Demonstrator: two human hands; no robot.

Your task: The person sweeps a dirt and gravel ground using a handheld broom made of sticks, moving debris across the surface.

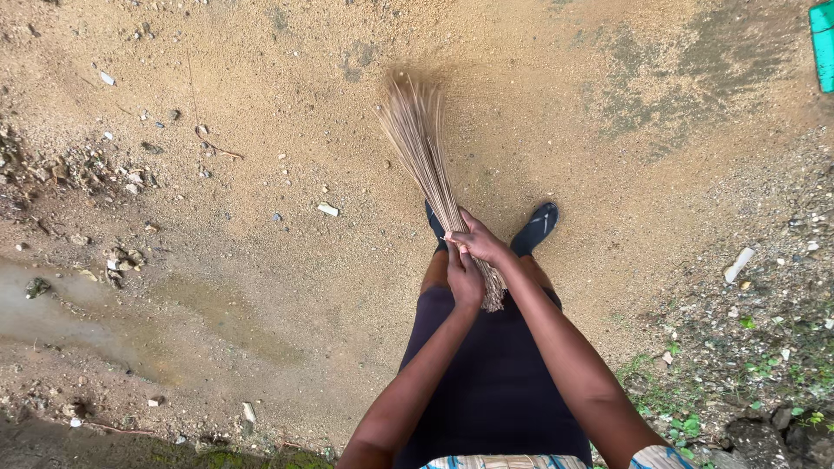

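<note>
**Stick broom, held two-handed over sandy ground**

Broom [423,152]: bound end gripped, bristles fanned forward and low, blurred. Right hand [478,241] closed higher on the bundle, left hand [466,280] clasped beneath, steadying it. Sandy ground [261,174] held scattered pebbles; puddle [52,304] lay leftward.

A single camera, worn on the person's head, looks almost straight down the body from close range. Both forearms enter from the bottom edge, and the sandy ground [261,287] fills the rest of the frame, which reaches a little past the feet. No second view shares the scene.
</note>
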